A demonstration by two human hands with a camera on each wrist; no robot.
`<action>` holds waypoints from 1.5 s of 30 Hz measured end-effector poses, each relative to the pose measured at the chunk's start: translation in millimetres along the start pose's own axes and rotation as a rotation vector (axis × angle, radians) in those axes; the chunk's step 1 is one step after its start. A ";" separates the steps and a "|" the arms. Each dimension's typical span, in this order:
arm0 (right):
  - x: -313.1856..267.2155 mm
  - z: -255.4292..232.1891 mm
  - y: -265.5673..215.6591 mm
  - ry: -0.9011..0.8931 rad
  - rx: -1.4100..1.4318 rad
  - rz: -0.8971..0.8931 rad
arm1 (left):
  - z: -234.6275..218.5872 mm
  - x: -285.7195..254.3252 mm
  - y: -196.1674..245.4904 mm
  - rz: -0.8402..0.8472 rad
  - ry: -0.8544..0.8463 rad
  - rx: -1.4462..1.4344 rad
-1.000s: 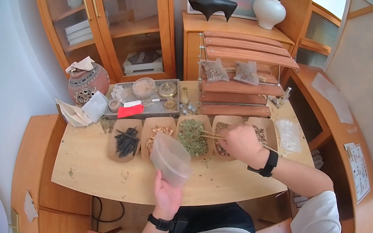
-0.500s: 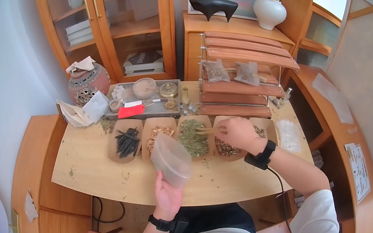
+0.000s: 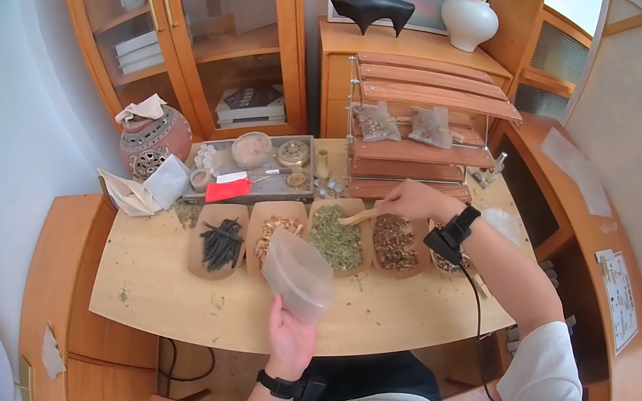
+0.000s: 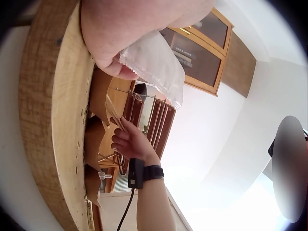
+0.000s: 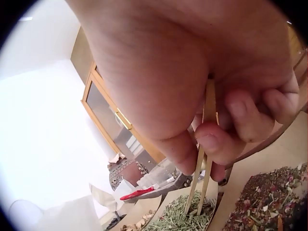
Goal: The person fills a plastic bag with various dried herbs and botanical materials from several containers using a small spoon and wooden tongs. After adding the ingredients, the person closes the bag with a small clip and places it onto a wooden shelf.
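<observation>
Wooden tweezers (image 5: 204,159) are pinched between the thumb and fingers of my right hand (image 3: 418,202), and their tips touch the green dried herbs (image 3: 336,241) in the middle paper tray. A translucent plastic bag (image 4: 156,65) is held in my left hand (image 3: 290,339), tilted above the table's front part. To the left of the herbs lie orange-brown chips (image 3: 275,232) and black sticks (image 3: 221,244) in trays. On the right are a tray of reddish-brown mix (image 3: 394,243) and another tray partly behind my right wrist.
Behind the trays stand a grey tray (image 3: 307,191) with small dishes, a slatted wooden rack (image 3: 407,155) with bagged material, and a patterned jar (image 3: 156,139). Clear bags (image 3: 502,225) lie at the table's right. A cable hangs from my right wrist.
My right hand has moved up and slightly right, and the tweezers now reach left into the green herbs. More of the reddish-brown mix shows. My left hand stays almost still with the bag.
</observation>
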State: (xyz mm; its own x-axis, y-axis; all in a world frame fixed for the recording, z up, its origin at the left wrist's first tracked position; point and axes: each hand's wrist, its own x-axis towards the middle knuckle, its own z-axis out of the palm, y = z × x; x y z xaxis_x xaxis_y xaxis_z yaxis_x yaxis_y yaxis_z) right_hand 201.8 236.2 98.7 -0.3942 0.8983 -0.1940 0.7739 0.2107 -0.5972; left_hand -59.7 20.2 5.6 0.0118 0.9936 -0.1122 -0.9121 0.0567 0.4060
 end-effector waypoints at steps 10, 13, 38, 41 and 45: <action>-16.4 29.9 -6.9 0.068 -0.193 -0.161 | -1.8 2.1 -1.1 -0.006 -0.007 -0.009; -30.7 40.8 -21.0 0.153 -0.336 -0.168 | -1.3 1.7 -0.8 -0.009 -0.006 -0.012; -106.2 18.6 -62.3 -0.125 0.487 -0.114 | 0.0 1.6 -2.9 -0.005 -0.004 0.104; -120.8 23.9 -74.4 0.011 0.189 -0.186 | 2.6 0.1 -3.4 0.000 -0.008 0.106; -136.2 21.5 -71.6 0.026 0.310 -0.210 | -1.0 -1.6 -3.5 -0.007 -0.014 0.092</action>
State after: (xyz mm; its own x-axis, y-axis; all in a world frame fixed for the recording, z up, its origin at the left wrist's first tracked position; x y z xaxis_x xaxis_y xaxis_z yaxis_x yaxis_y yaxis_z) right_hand 189.4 90.5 151.1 -0.5127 0.8582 -0.0243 0.4892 0.2687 -0.8298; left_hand -56.9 18.4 3.4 0.0244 0.9944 -0.1027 -0.8707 0.0716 0.4865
